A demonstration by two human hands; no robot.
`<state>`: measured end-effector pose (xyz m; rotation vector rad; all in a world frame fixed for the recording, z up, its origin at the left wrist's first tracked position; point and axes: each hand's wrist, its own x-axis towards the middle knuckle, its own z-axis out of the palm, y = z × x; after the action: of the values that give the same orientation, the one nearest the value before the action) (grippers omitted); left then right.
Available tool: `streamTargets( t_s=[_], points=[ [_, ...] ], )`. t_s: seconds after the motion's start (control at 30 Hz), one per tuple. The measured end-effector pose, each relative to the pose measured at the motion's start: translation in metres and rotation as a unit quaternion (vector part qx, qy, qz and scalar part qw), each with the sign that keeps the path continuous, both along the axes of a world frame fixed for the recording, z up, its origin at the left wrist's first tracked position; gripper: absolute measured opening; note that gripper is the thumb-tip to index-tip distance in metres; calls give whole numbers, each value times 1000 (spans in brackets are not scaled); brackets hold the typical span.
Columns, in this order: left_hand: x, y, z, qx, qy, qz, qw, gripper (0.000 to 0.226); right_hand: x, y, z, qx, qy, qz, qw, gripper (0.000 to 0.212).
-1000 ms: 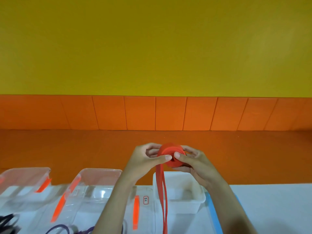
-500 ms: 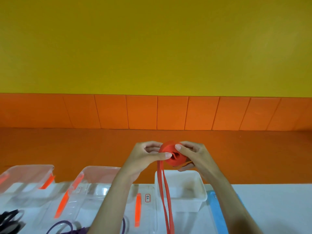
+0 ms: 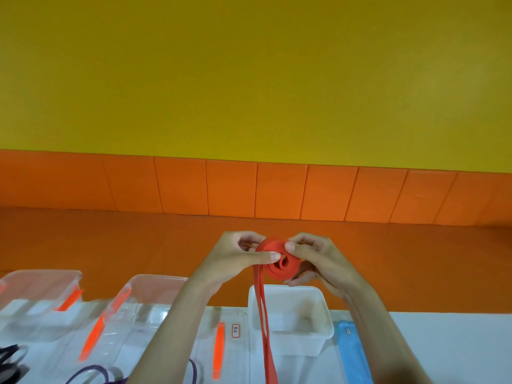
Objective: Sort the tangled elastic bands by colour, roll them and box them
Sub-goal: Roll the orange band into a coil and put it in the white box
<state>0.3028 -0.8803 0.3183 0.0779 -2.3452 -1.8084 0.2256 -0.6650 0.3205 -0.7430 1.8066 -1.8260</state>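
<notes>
Both hands hold a half-rolled red band (image 3: 279, 266) in the air above the white box (image 3: 291, 322) at the surface's far edge: left hand (image 3: 238, 259) and right hand (image 3: 318, 259) fingers clamped on the coil, its loose tail hanging toward the near edge.

A yellow wall (image 3: 249, 73) fills the view from nine through twelve to three o'clock. Below it runs a band of orange panels (image 3: 180, 187), then an orange floor (image 3: 83, 239). The white counter (image 3: 448, 345) shows bare at four o'clock.
</notes>
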Motion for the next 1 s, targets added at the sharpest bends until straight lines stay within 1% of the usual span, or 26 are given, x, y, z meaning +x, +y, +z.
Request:
streamTargets(
  t_s=[0.1,0.17,0.23,0.27,0.33,0.4,0.5,0.53,0.57,0.67,0.7,0.77,0.83,0.93,1.0],
  points=[
    [0,-1,-1,-3,1,-6,1000,47,-2,-2,1,25,49,-27,998,29],
    [0,1,-7,47,11,-6,999,53,-5,0,2,20,78,-49,996,23],
    [0,4,-12,108,30,-6,994,62,-5,2,4,-13,84,-61,995,22],
    [0,5,-13,120,38,-8,992,60,-5,2,5,-32,83,-66,994,22],
    [-1,4,-9,115,45,-20,992,50,-5,1,6,-69,75,-82,991,26],
    [-2,2,0,110,46,-31,992,47,-4,-3,7,-101,63,-93,989,35],
    [-8,1,18,102,83,-25,991,44,-3,-8,4,-135,29,-60,989,42],
    [-9,0,24,92,99,-23,991,42,-3,-7,4,-133,24,-43,990,42],
    [-9,-1,29,72,113,-20,991,39,-5,-3,6,-108,37,-34,993,42],
    [-9,-4,37,-22,139,-17,990,32,-14,15,20,32,123,-16,992,35],
    [-8,-3,38,-43,143,-22,989,31,-17,20,25,46,135,-3,990,34],
    [-9,0,40,-60,145,-38,987,34,-19,24,32,26,145,16,989,38],
    [-10,7,39,-54,147,-49,986,36,-18,24,37,-1,151,10,989,38],
    [-10,13,33,12,122,-57,991,37,-17,24,35,-30,155,-27,987,37],
    [-10,11,27,50,100,-59,992,43,-15,24,28,-51,145,-43,987,34]
  ],
)
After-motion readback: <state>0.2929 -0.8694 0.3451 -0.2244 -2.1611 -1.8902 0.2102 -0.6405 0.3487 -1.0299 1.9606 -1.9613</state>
